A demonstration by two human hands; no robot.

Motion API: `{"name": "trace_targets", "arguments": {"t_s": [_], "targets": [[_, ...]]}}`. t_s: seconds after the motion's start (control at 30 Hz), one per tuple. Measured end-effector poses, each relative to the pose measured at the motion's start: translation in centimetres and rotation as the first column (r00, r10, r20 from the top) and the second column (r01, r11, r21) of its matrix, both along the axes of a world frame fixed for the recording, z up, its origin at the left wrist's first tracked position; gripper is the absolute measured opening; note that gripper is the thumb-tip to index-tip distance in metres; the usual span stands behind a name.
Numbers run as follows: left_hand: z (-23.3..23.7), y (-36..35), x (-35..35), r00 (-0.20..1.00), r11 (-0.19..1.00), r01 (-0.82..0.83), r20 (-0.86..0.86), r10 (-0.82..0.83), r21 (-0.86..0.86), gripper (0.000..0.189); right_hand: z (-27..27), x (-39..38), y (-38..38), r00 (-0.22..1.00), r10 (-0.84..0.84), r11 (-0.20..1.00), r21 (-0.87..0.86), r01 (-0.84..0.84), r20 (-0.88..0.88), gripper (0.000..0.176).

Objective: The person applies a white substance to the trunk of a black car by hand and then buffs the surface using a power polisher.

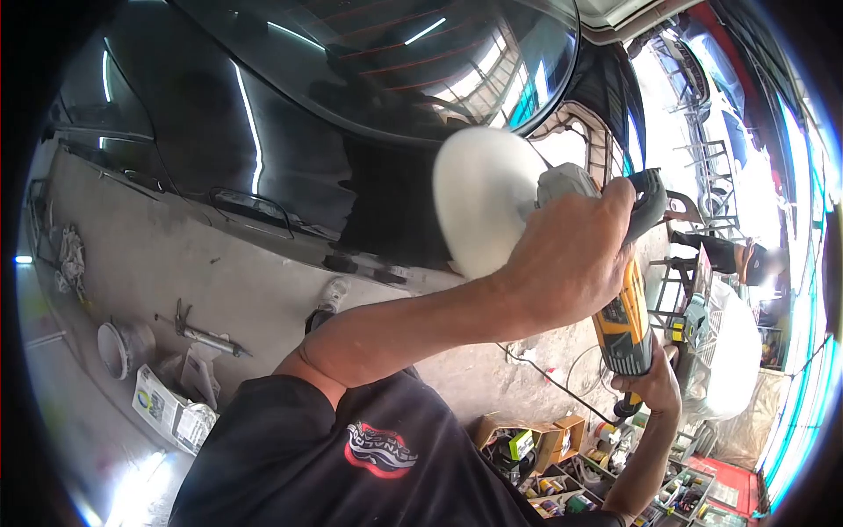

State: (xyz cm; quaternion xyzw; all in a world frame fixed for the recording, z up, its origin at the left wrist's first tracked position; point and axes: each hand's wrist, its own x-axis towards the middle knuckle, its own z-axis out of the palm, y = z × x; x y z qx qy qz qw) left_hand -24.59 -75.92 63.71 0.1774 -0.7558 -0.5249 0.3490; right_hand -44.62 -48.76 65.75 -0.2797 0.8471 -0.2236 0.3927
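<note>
A yellow, grey and black power polisher is held in both my hands, lying at a slant across the right of the view. My left hand wraps over its front end, by the grey head and the black loop handle. Lower down, my right hand is closed around the rear grip near the cord. The round white pad, smeared by motion, overlaps the edge of the glossy black car panel, just below the dark car window.
A black cord trails from the polisher. Boxes and trays of bottles stand at the lower right. A caulking gun, a bucket and a printed carton are at the left. Another person is at the far right.
</note>
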Motion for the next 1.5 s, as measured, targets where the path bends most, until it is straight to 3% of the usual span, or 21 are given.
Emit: {"name": "trace_targets", "arguments": {"t_s": [0.13, 0.17, 0.2, 0.33, 0.47, 0.53, 0.67, 0.73, 0.97, 1.07, 1.13, 1.3, 1.43, 1.5], "targets": [[-1.6, 2.2, -1.1, 0.999, 0.999, -0.027, -0.021, 0.027, -0.039, 0.034, 0.5, -0.5, 2.5, 1.000, -0.017, 0.999, -0.033, 0.018, 0.025, 0.103], [-1.8, 2.6, -1.5, 0.999, 0.999, 0.034, -0.021, -0.034, 0.019, 0.033, 0.8, -0.5, 3.2, 1.000, -0.012, 1.000, 0.009, 0.012, -0.005, 0.102], [-2.1, 2.9, -2.0, 0.995, 0.993, 0.093, -0.026, -0.092, 0.076, 0.033, 1.4, 0.2, 3.4, 0.994, -0.108, 0.993, 0.044, 0.108, -0.016, 0.103], [-3.4, 3.1, -4.0, 0.984, 0.978, 0.160, -0.105, -0.146, 0.137, 0.033, 1.9, -0.1, 4.3, 0.986, -0.141, 0.988, 0.049, 0.146, -0.092, 0.099], [-3.7, 2.2, -4.4, 0.986, 0.984, 0.101, -0.148, -0.078, 0.149, 0.032, 2.8, -0.1, 2.6, 0.974, -0.158, 0.977, 0.114, 0.177, -0.163, 0.097], [-3.8, 1.9, -3.6, 0.989, 0.979, 0.089, -0.136, -0.065, 0.182, 0.032, 2.6, -0.3, 1.8, 0.975, -0.082, 0.992, 0.074, 0.099, -0.206, 0.097], [-3.4, 1.8, -1.9, 0.983, 0.995, -0.030, -0.177, 0.046, 0.093, 0.026, 3.1, -0.9, 0.5, 0.988, -0.073, 0.986, 0.137, 0.092, -0.138, 0.097], [-2.9, 1.4, -1.3, 0.981, 0.996, -0.060, -0.180, 0.070, 0.063, 0.026, 2.6, -1.2, 0.8, 0.988, -0.005, 0.997, 0.077, 0.018, -0.155, 0.092], [-4.0, -0.1, -5.0, 0.972, 0.998, -0.053, -0.228, 0.057, 0.023, 0.031, 1.7, -0.9, 1.2, 0.954, -0.164, 0.979, 0.075, 0.189, -0.252, 0.078], [-4.5, -0.2, -6.1, 0.966, 0.996, -0.087, -0.242, 0.090, 0.020, 0.029, 1.3, -0.9, 1.4, 0.931, -0.135, 0.989, 0.011, 0.147, -0.338, 0.076], [-4.4, 0.0, -5.4, 0.982, 0.996, -0.020, -0.188, 0.036, 0.089, 0.030, 2.4, -0.3, 0.9, 0.945, -0.129, 0.990, 0.016, 0.141, -0.301, 0.076], [-5.0, 0.8, -5.2, 0.983, 0.979, 0.037, -0.184, 0.000, 0.198, 0.032, 4.7, 0.5, 0.3, 0.947, -0.082, 0.986, 0.113, 0.122, -0.311, 0.077], [-4.7, 1.0, -5.1, 0.973, 0.986, -0.032, -0.218, 0.069, 0.166, 0.028, 5.0, 0.7, 0.4, 0.951, -0.144, 0.976, 0.123, 0.183, -0.273, 0.076], [-4.2, 0.8, -4.0, 0.971, 0.988, -0.081, -0.213, 0.107, 0.130, 0.028, 5.0, 0.8, 0.0, 0.963, -0.082, 0.983, 0.136, 0.120, -0.257, 0.078]]}}
